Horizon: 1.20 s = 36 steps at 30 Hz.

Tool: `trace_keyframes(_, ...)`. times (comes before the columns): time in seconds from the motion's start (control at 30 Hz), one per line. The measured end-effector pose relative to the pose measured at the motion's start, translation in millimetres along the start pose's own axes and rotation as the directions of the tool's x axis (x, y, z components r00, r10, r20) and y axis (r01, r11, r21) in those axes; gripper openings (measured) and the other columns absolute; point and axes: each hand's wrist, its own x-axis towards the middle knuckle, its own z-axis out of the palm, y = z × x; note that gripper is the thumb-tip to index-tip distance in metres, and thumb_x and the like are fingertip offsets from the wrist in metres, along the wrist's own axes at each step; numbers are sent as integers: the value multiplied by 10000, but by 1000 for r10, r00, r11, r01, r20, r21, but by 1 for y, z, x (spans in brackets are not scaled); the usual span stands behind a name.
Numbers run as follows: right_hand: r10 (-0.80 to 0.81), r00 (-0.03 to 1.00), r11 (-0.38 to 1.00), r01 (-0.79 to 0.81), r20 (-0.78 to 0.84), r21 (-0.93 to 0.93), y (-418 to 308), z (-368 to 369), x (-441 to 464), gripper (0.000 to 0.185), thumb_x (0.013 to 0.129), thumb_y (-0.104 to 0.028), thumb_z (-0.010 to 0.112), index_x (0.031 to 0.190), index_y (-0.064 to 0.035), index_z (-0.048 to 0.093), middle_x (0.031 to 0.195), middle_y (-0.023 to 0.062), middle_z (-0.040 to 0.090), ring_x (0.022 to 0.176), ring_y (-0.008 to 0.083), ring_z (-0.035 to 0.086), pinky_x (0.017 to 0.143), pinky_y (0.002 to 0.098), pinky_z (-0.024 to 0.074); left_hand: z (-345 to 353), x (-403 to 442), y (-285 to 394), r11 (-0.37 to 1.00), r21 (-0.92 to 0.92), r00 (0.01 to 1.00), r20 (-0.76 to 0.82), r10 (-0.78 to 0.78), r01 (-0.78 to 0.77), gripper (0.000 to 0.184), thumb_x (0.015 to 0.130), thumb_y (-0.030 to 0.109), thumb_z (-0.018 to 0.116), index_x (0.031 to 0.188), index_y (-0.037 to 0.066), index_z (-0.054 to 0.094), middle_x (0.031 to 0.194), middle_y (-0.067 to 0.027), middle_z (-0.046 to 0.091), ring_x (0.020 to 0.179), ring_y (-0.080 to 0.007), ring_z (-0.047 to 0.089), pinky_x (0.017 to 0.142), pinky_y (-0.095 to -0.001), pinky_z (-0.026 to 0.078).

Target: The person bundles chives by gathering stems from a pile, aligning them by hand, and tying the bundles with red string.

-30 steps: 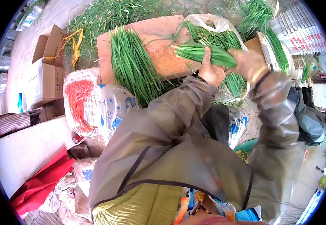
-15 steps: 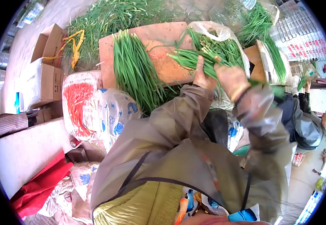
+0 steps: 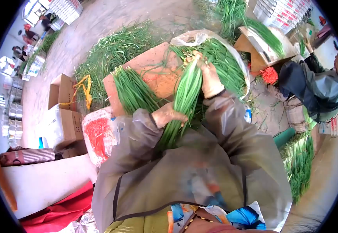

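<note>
A bunch of long green chives [image 3: 188, 87] stands nearly upright before my chest, pale cut ends up and leaves hanging toward my lap. Closed around its lower part is my left hand [image 3: 171, 115]. My right hand [image 3: 208, 73] grips it near the pale ends at the top. Left of it, another chive bunch [image 3: 134, 89] lies on the reddish-brown board [image 3: 163, 54]. Just behind my right hand is an open plastic bag [image 3: 246, 73] full of loose chives [image 3: 223, 58].
A heap of chives [image 3: 110, 54] covers the floor beyond the board. Cardboard boxes [image 3: 66, 124] and a sack with red ties [image 3: 99, 134] stand at left. A co-worker [image 3: 312, 85] sits at right near a board with chives [image 3: 268, 40]. Green bundles [image 3: 299, 167] lie at lower right.
The chives in my hands have swung from lying sideways over the bag to nearly upright before me. My left hand has moved down to the leaves. The view has shifted.
</note>
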Motion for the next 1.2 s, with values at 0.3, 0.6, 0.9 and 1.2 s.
trace_keyframes(0.3,-81,993,963,55,-91,-264,5,-6,-16,241,892,-261,567,820,-44,644,544,-28,444,461,83,422,420,247,332,10,-80,0,984,-50,985,-12,-172,172,527,700,99,697,1184,0,513,783,-51,571,636,-116,550,505,-227,457)
trace_keyframes(0.6,578,811,-401,191,-86,-896,-35,-73,-36,552,786,-389,628,1220,-73,501,1223,166,529,1115,274,521,907,369,421,12,-133,-3,982,-28,978,-83,-189,188,530,705,60,684,1198,2,499,866,-45,576,630,-129,559,522,-249,475)
trace_keyframes(0.9,-2,905,386,393,425,-834,-29,-11,-43,153,786,-141,630,902,-45,600,791,91,620,719,181,580,671,301,477,21,-133,-19,981,-42,977,-94,-193,190,552,697,92,706,1198,-7,498,850,-54,587,606,-133,545,511,-253,464)
trace_keyframes(1.2,419,856,-47,354,303,-934,-33,-56,-43,523,792,-361,613,1236,-108,503,1092,157,596,1044,278,562,866,351,438,18,-156,-33,988,-99,985,-113,-128,117,749,619,274,791,1216,-19,447,834,-89,597,506,-144,536,418,-239,437)
